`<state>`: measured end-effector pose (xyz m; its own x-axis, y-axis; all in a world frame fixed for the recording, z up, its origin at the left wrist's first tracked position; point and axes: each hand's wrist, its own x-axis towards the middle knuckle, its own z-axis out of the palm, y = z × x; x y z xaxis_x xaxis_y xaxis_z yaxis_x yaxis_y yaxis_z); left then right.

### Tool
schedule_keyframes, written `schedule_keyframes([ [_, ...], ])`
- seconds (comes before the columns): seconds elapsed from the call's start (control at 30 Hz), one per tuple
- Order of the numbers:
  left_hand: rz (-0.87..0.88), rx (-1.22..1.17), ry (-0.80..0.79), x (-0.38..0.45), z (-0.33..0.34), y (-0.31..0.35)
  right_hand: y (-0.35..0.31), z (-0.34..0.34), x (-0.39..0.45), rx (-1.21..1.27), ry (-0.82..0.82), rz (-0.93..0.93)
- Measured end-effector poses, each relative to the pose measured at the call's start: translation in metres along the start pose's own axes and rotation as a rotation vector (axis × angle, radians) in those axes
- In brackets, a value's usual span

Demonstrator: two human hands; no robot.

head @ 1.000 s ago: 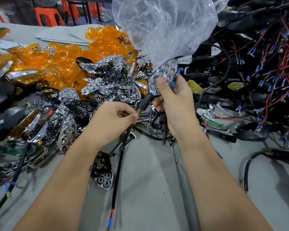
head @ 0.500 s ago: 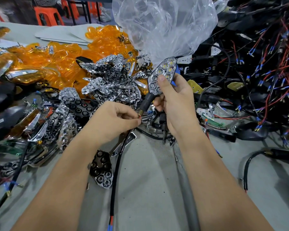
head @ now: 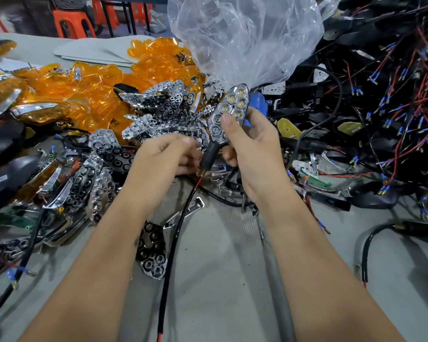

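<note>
The right hand (head: 255, 149) holds the LED lamp (head: 229, 112) in a pinching grip, upright above the worktop (head: 220, 267), thumb on its face. The blurred left hand (head: 166, 156) curls at the stem's end; I cannot tell if it pinches the black cable (head: 176, 233). The step is likely seating the cable, and the next move calls for pulling it taut. Loose reflectors (head: 163, 112) left and tangled wires (head: 381, 107) right could snag.

glossy chrome-look reflector (head: 229, 112), matt black rubbery stem (head: 211, 154), crinkled clear plastic bag (head: 242, 38).
</note>
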<state>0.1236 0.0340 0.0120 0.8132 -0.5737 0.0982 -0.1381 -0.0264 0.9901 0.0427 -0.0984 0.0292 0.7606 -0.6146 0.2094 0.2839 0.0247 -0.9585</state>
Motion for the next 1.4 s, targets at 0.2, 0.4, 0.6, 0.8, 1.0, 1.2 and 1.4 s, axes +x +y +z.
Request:
schedule_keyframes([
  [0.2,-0.024,-0.452,-0.093,0.004,0.017,0.01,0.014,0.025,-0.003,-0.059,-0.102,0.046],
  [0.4,-0.159,-0.449,-0.006,0.01,0.011,0.004,0.025,0.039,-0.003,-0.243,-0.083,0.023],
  [0.6,-0.195,-0.532,0.04,0.013,0.006,0.001,0.012,0.03,-0.007,-0.403,-0.208,-0.075],
  [0.8,-0.087,-0.527,0.143,0.019,0.005,-0.004,-0.002,-0.007,0.005,-0.591,-0.087,-0.036],
  [1.0,-0.01,-0.466,0.308,0.021,-0.003,-0.003,-0.013,-0.02,0.018,-1.393,-0.264,-0.097],
  [1.2,0.013,-0.554,0.431,0.02,-0.003,-0.002,-0.008,0.011,0.032,-1.531,-0.137,-0.237],
  [1.4,0.078,-0.648,0.53,0.02,-0.007,0.0,-0.006,0.052,0.059,-1.249,-0.254,-0.323],
])
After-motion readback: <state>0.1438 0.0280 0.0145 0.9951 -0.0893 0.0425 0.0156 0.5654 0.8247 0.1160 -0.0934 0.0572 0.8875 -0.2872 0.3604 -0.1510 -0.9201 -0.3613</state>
